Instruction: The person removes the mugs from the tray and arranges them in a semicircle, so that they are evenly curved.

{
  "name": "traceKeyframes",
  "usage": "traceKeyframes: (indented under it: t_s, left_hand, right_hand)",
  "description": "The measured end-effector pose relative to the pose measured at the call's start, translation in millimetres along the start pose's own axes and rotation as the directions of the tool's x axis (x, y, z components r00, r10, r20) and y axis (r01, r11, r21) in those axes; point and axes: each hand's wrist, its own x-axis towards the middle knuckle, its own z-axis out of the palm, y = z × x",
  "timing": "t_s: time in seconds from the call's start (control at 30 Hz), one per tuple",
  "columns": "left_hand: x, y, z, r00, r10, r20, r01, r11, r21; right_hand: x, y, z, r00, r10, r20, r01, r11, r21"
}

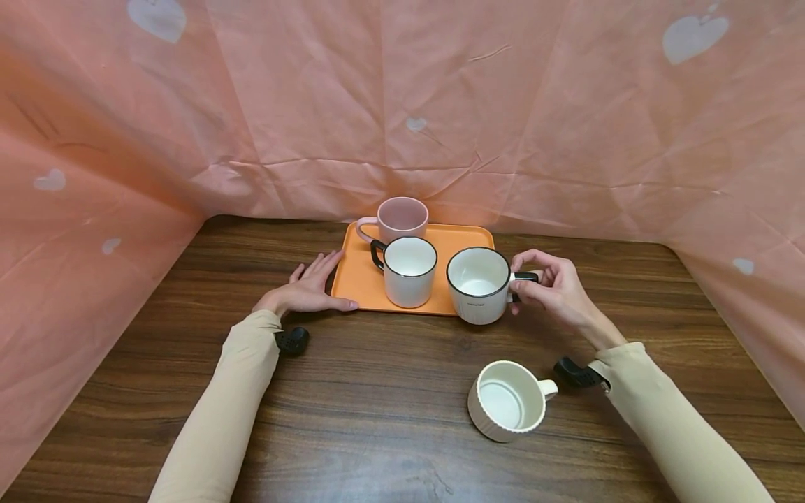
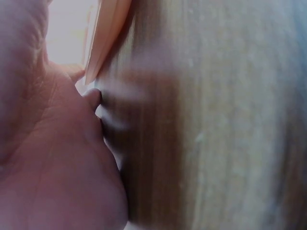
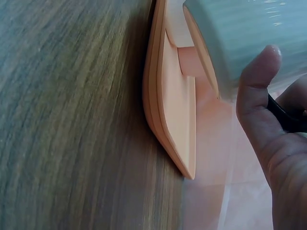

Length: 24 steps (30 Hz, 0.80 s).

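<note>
My right hand point(image 1: 553, 286) grips the black handle of a white mug point(image 1: 478, 307) with a dark rim. In the right wrist view this mug point(image 3: 235, 43) is held above the orange tray point(image 3: 177, 110), its base apart from it. My left hand point(image 1: 308, 288) lies at the left edge of the tray point(image 1: 459, 239), fingers extended and touching its corner area. On the tray stand a second white mug point(image 1: 409, 286), black handle to the left, and behind it a pink mug point(image 1: 402, 222), partly hidden. The left wrist view shows my palm point(image 2: 57, 143) beside the tray's edge point(image 2: 108, 33).
A cream mug point(image 1: 484, 418) with a ridged wall stands on the wooden table point(image 1: 365, 405), in front of the tray, handle to the right. A pink cloth point(image 1: 465, 91) with pale hearts hangs behind the table and along both sides.
</note>
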Motion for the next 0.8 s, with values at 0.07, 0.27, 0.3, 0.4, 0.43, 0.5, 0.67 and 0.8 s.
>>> traceKeyframes:
  t_s: [0.07, 0.27, 0.3, 0.4, 0.43, 0.5, 0.67, 0.8]
  left_hand:
    - [-0.9, 0.7, -0.2, 1.0, -0.002, 0.002, 0.002, 1.0, 0.0]
    - [-0.1, 0.5, 0.1, 1.0, -0.006, 0.011, 0.006, 1.0, 0.003]
    - [0.4, 0.1, 0.2, 1.0, -0.007, 0.012, 0.007, 1.0, 0.005]
    - [2.1, -1.4, 0.3, 1.0, -0.01, 0.013, 0.01, 1.0, 0.008]
    - [2.7, -1.9, 0.4, 1.0, -0.008, 0.014, 0.008, 1.0, 0.01]
    - [3.9, -2.8, 0.5, 1.0, -0.011, 0.013, 0.01, 1.0, 0.015]
    - [6.4, -4.7, 0.9, 1.0, -0.018, 0.012, 0.018, 0.999, 0.026]
    - [6.5, -5.3, 1.0, 1.0, -0.017, 0.009, 0.016, 1.0, 0.02]
  right_hand:
    - [-1.0, -0.6, -0.2, 1.0, 0.006, 0.017, -0.006, 1.0, -0.006]
    - [-5.2, -1.7, 0.6, 0.999, 0.009, 0.048, -0.007, 0.999, -0.035]
    - [-6.0, -1.7, 1.2, 0.999, 0.006, 0.051, -0.004, 0.999, -0.034]
    - [-7.8, -2.0, 2.9, 0.997, 0.002, 0.073, 0.0, 0.999, -0.036]
    - [-8.4, -2.1, 3.5, 0.997, 0.0, 0.083, 0.003, 0.999, -0.037]
    - [-9.6, -2.2, 4.4, 0.994, 0.006, 0.107, -0.003, 0.999, -0.035]
    - [-12.2, -0.6, 6.5, 0.985, 0.026, 0.169, -0.022, 0.999, -0.025]
    - [-13.4, 1.4, 8.5, 0.975, -0.001, 0.223, 0.001, 1.0, -0.003]
